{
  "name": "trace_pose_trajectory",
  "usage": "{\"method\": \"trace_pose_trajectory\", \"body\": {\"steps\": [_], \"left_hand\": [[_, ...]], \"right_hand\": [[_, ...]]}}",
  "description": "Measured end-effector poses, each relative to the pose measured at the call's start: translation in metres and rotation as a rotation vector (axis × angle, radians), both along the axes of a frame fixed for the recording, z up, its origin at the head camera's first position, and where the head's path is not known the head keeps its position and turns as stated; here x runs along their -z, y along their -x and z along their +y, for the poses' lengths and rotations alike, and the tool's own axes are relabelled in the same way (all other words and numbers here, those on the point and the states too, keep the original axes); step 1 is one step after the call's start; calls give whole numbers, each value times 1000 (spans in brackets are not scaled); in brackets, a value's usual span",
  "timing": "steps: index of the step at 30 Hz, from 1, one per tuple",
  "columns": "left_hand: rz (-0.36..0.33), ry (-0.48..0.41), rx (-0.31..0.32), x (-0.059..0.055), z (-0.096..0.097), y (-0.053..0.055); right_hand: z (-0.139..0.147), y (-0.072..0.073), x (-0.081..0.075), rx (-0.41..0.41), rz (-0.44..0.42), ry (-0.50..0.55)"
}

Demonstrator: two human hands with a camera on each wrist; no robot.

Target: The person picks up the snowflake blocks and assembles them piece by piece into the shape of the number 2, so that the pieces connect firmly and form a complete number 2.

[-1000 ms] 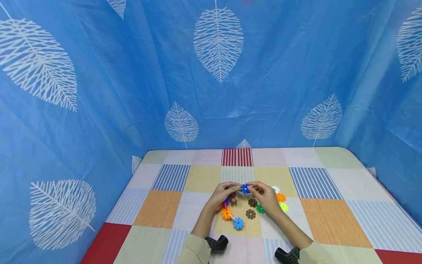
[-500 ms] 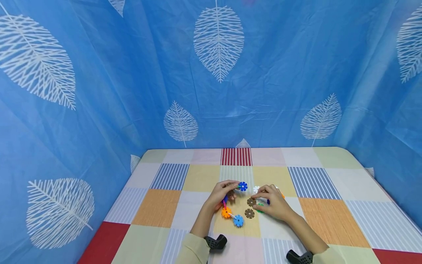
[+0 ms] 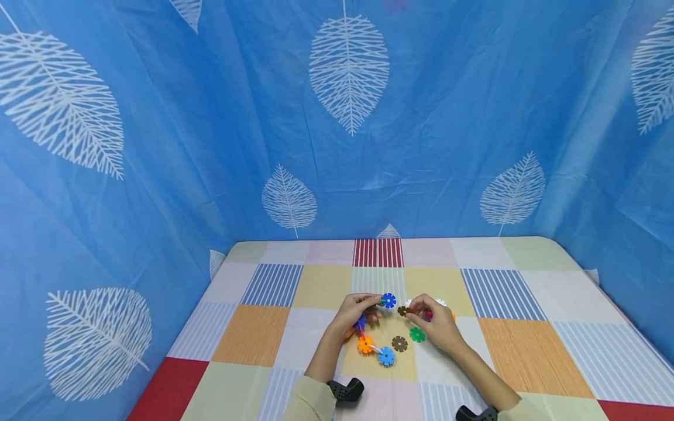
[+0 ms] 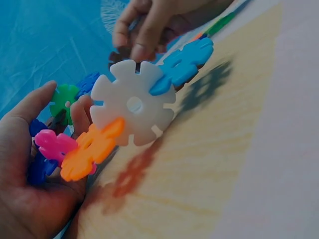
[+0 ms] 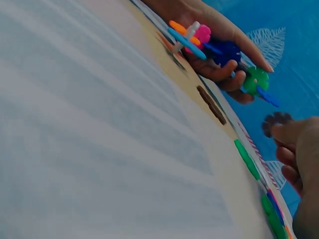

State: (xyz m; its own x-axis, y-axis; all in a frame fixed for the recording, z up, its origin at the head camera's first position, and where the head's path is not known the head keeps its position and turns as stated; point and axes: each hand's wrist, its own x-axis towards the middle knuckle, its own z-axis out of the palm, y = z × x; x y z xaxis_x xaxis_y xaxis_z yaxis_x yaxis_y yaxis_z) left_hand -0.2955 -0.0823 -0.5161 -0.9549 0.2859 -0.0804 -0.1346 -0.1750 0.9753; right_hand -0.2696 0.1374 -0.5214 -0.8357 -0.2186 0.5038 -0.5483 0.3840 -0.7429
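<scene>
My left hand (image 3: 354, 314) holds a chain of slotted plastic snowflake discs. In the left wrist view its light blue disc (image 4: 185, 65), white disc (image 4: 112, 99), orange disc (image 4: 84, 157) and pink disc (image 4: 54, 144) are slotted edge to edge. Dark blue discs and a green disc (image 4: 64, 94) sit at the fingers. A blue disc (image 3: 388, 300) forms the chain's other end, sticking out past the left fingertips. Between thumb and fingers, my right hand (image 3: 438, 327) pinches a brown disc (image 3: 402, 311), held a short way right of that blue disc, apart from it.
On the patchwork cloth (image 3: 316, 345) lie another brown disc (image 3: 399, 344) and a green disc (image 3: 418, 334). More loose discs, among them a white disc (image 3: 441, 302), lie beside and partly behind the right hand. A blue leaf-print curtain (image 3: 421, 117) surrounds the table.
My right hand has left the chain's blue end disc, moved down to the right, and picked a brown disc off the cloth, raising it slightly. My left hand keeps its place with the chain.
</scene>
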Motion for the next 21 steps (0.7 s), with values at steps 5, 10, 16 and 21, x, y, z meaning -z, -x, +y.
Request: {"method": "trace_pose_trajectory", "body": {"steps": [5, 10, 16, 21], "left_hand": [[13, -4, -1, 0, 1, 0], [35, 14, 1, 1, 2, 0], [33, 33, -16, 2, 3, -1], [45, 45, -23, 2, 4, -1]], "right_hand": [[-7, 3, 0, 102, 201, 30], [-11, 4, 0, 126, 290, 41], [-13, 2, 0, 117, 308, 46], [-17, 3, 2, 108, 333, 44]]}}
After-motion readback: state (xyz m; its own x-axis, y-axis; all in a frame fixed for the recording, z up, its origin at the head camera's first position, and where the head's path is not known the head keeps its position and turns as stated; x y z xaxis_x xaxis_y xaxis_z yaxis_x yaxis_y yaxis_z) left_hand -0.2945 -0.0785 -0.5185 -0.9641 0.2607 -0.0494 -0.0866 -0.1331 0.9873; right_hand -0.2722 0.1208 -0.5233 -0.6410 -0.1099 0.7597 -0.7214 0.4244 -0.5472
